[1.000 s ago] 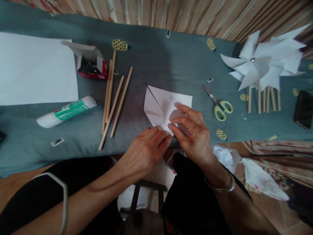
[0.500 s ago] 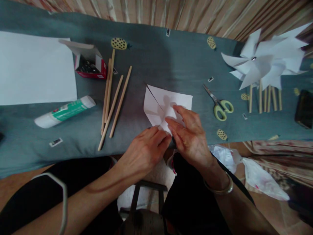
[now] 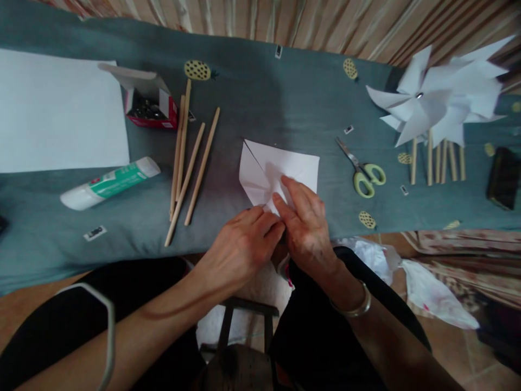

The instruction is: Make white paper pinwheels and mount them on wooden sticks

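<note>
A square of white paper with a slit running in from its far left corner lies near the table's front edge. My left hand is closed on the paper's near corner, its fingertips curled over the edge. My right hand rests on the paper's near right part, with the fingers stretched out and pressing down close to the centre. Both hands almost touch, and they hide the near part of the paper. To the right lie scissors with light green handles, their blades apart.
Several wooden sticks lie left of the paper. Behind them stand an open red box of small dark pieces, a green-and-white glue tube and a white sheet. Paper pinwheels on sticks and a dark phone are at the right.
My right hand has slid slightly left over the paper, closer to its centre. My left hand keeps its hold on the near corner. The view has shifted a little.
</note>
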Demonstrator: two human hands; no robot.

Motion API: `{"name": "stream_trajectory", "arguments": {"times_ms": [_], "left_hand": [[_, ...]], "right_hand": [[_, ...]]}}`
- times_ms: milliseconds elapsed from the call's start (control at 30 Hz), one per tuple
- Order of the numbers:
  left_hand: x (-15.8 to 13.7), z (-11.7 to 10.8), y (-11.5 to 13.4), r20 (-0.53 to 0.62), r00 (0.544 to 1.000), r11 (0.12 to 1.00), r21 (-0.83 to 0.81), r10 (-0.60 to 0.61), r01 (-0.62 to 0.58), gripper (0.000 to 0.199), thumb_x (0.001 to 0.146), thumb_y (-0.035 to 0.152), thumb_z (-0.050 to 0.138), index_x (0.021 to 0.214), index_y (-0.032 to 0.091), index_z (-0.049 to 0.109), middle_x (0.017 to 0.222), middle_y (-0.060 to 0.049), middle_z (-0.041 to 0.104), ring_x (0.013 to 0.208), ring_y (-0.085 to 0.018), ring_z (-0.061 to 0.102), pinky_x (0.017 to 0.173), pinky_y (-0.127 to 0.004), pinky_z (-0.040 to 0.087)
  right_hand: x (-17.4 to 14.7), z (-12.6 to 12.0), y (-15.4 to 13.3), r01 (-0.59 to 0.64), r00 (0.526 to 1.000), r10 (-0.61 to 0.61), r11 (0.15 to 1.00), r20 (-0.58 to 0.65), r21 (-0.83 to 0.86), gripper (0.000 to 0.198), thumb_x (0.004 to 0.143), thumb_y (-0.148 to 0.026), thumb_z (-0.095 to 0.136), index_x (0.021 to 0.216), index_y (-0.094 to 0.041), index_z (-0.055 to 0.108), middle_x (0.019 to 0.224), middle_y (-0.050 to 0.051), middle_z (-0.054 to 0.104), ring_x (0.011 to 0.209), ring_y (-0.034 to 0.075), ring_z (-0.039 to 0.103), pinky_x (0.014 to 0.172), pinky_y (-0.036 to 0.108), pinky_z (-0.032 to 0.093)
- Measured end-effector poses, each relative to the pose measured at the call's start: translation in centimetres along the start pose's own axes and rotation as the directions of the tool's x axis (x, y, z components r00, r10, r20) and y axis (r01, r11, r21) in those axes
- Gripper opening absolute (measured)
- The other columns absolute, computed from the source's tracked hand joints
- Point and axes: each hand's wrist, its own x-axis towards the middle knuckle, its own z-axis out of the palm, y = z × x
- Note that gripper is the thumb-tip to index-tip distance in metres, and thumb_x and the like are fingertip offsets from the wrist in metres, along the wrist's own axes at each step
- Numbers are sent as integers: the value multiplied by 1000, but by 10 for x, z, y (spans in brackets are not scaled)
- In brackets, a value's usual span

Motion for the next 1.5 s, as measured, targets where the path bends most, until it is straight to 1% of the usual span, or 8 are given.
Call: {"name": "stream_trajectory", "arguments": {"times_ms": [167, 333, 433, 600, 833, 1033, 1300, 1500], "left_hand": [[-1, -1, -1, -5, 1000, 999, 24, 24, -24, 24, 100, 15, 43, 92, 12, 65, 90, -7, 66, 82, -18, 59, 74, -31, 54], [-2, -3, -1, -5, 999, 999, 32, 42, -42, 26, 100, 14, 39, 97, 11, 65, 93, -8, 66, 83, -18, 58, 75, -31, 54], [-1, -5, 0, 7, 999, 999, 32, 42, -42, 24, 99, 13, 41, 97, 11, 65, 93, -8, 66, 84, -19, 59, 76, -31, 55], [0, -4, -1, -12, 999, 998, 48, 45, -45, 22, 99, 13, 44, 94, 12, 65, 92, -7, 67, 82, -19, 61, 74, -30, 55], [-4, -10, -5, -21, 996, 990, 118, 81, -78, 21, 100, 14, 44, 99, 13, 65, 96, -7, 69, 85, -18, 63, 76, -30, 56], [-10, -23, -17, -9, 997, 987, 148, 72, -70, 25, 96, 11, 47, 116, 10, 63, 104, -12, 69, 93, -23, 64, 84, -37, 57], [-5, -32, -35, -146, 989, 980, 198, 7, 22, 34, 92, 6, 46, 124, 9, 60, 103, -13, 69, 92, -25, 62, 84, -42, 56], [-7, -22, -12, -156, 979, 986, 119, 134, -116, 26, 95, 23, 56, 117, 10, 60, 101, -11, 69, 92, -24, 62, 81, -39, 55]], "right_hand": [[3, -4, 0, -62, 998, 61, 992, 13, 110, 38, 97, -15, 45, 133, -22, 56, 153, 12, 45, 144, 27, 39, 115, 53, 38], [15, -19, 15, -236, 969, 248, 924, -3, 301, 45, 93, -11, 39, 128, -27, 62, 152, 6, 46, 140, 24, 45, 114, 52, 41], [29, -25, 35, -248, 959, 273, 941, -81, 231, 44, 94, -15, 40, 132, -26, 59, 150, 6, 50, 140, 27, 45, 117, 56, 36], [52, -20, 62, -211, 977, 213, 974, -16, 80, 45, 98, -26, 40, 142, -18, 50, 146, 12, 55, 140, 26, 46, 118, 51, 36], [57, -25, 67, -206, 979, 206, 976, 2, 65, 37, 94, -33, 51, 126, -20, 65, 127, 9, 69, 122, 28, 61, 109, 52, 45], [45, -35, 76, -425, 899, 437, 868, 10, 256, 32, 86, -33, 63, 114, -21, 72, 101, 6, 77, 87, 23, 71, 85, 42, 57], [16, -43, 61, -649, 722, 670, 570, 171, 504, 35, 77, -38, 70, 107, -19, 71, 77, 0, 71, 63, 16, 68, 62, 33, 59], [2, -58, 37, -708, 706, 655, 638, 268, 303, 41, 80, -42, 70, 111, -16, 69, 66, 1, 72, 55, 16, 64, 51, 28, 48]]}}
